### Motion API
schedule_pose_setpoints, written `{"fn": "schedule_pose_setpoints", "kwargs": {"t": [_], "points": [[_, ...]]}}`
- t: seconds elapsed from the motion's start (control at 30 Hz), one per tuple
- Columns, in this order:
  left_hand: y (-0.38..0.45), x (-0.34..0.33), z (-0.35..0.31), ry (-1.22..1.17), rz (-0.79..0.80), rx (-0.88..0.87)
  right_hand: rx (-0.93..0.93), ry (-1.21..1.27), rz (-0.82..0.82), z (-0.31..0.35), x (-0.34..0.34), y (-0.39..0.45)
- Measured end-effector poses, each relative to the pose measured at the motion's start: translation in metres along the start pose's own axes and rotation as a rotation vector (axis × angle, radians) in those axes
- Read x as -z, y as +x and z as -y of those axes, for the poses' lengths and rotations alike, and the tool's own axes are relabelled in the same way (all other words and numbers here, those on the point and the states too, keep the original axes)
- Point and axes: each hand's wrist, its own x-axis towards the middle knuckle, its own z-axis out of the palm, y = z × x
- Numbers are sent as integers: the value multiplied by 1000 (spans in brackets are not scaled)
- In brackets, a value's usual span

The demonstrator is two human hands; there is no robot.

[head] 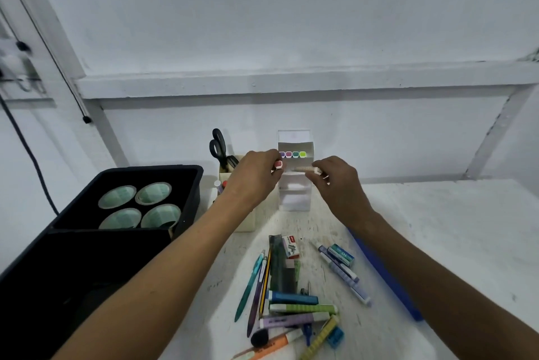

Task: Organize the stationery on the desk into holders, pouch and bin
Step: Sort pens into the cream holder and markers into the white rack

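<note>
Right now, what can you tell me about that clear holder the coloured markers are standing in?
The clear holder looks like transparent plastic, a tall, upright box with stepped tiers, standing on the white desk against the wall. Four highlighters with purple, pink, green and yellow-green ends stand in an upper tier. Both hands are raised in front of it; whether they touch it is unclear.

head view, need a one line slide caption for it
Both hands, left and right, hold a highlighter at the clear organizer, loose pens below.
</note>
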Motion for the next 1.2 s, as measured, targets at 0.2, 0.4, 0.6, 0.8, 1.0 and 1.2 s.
{"fn": "schedule_pose_setpoints", "kwargs": {"t": [0.2, 0.4, 0.6, 0.8, 1.0, 1.2], "points": [[17, -15, 8, 98, 99, -31, 8, -78, 107, -11, -30, 7], [29, -28, 16, 135, 185, -49, -34, -62, 195, -12, -48, 19], [36, -35, 20, 112, 193, -57, -68, -61, 231, -12, -59, 26], [43, -40, 23, 99, 219, -13, -69, -59, 271, -15, -63, 31], [47, -46, 26, 83, 220, 18, -53, -88, 295, -19, -64, 36], [49, -51, 27, 91, 197, -14, -81, -59, 284, -23, -70, 35]]}}
